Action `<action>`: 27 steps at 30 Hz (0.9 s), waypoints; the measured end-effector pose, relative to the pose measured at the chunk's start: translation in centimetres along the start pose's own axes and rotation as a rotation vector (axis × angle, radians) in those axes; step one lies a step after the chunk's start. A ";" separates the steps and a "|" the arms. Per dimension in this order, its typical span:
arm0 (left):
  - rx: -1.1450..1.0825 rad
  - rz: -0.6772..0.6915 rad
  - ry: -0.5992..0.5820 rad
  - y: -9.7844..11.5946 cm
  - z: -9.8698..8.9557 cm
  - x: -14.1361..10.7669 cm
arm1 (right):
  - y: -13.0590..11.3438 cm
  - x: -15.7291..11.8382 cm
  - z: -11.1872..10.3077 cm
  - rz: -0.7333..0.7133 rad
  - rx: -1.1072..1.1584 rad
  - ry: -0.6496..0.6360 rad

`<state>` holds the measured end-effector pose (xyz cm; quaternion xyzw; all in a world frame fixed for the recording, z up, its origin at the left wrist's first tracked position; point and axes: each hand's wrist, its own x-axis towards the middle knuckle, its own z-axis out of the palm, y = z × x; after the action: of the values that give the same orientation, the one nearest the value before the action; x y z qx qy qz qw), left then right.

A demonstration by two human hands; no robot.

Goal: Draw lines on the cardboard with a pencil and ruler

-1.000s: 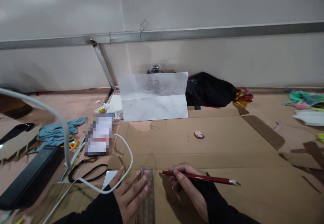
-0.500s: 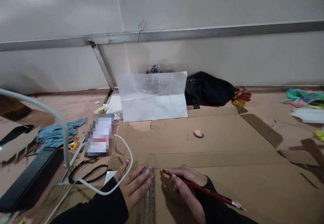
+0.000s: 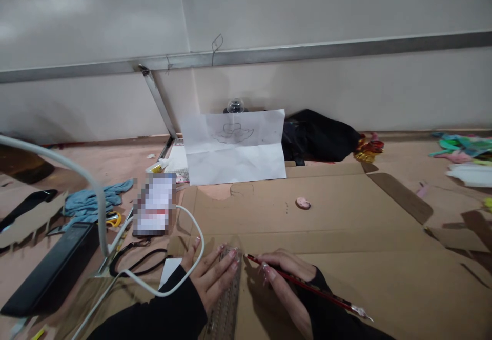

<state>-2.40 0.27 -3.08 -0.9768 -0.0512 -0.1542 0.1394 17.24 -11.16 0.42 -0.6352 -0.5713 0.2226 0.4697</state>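
Observation:
My left hand (image 3: 212, 279) lies flat with its fingers spread, pressing on a clear plastic ruler (image 3: 226, 313). The ruler rests on a brown cardboard sheet (image 3: 369, 283), tilted slightly to the right at its far end. In my right hand (image 3: 288, 271) is a dark red pencil (image 3: 331, 298), its tip just right of the ruler's far end, near the cardboard. Whether the tip touches cannot be made out. A small pinkish lump (image 3: 303, 203), maybe an eraser, sits farther back on the cardboard. Behind it stands a creased white paper (image 3: 236, 161) with a pencil sketch.
On the left are a phone (image 3: 154, 204), a white cable (image 3: 194, 219) looping over my left wrist, a black power bank (image 3: 54, 268), blue gloves (image 3: 94, 199) and a yellow-handled tool (image 3: 114, 219). A black bag (image 3: 321, 135) lies behind the cardboard; colourful scraps (image 3: 457, 147) lie at right.
The ruler's far end has swung slightly right, with my left hand moving along with it. My right hand and the pencil have barely moved. The view has shifted a little.

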 end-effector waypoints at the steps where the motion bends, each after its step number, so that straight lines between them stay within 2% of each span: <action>1: 0.002 0.004 -0.002 -0.1 0.0 0.0 | -0.1 0.0 0.0 0.007 0.003 0.003; 9: -0.040 0.057 -0.047 -1.5 0.2 -0.3 | -0.5 0.0 0.1 0.037 0.033 0.050; 13: -0.086 0.085 -0.073 -2.2 0.4 -0.3 | -0.5 0.1 0.0 0.043 0.003 0.015; 27: -0.191 0.150 -0.070 -3.3 1.8 -0.1 | -0.7 0.3 0.0 0.035 0.008 0.022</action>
<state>-2.47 3.95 -3.87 -0.9915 0.0319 -0.1136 0.0551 16.95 -10.97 1.07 -0.6458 -0.5539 0.2258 0.4745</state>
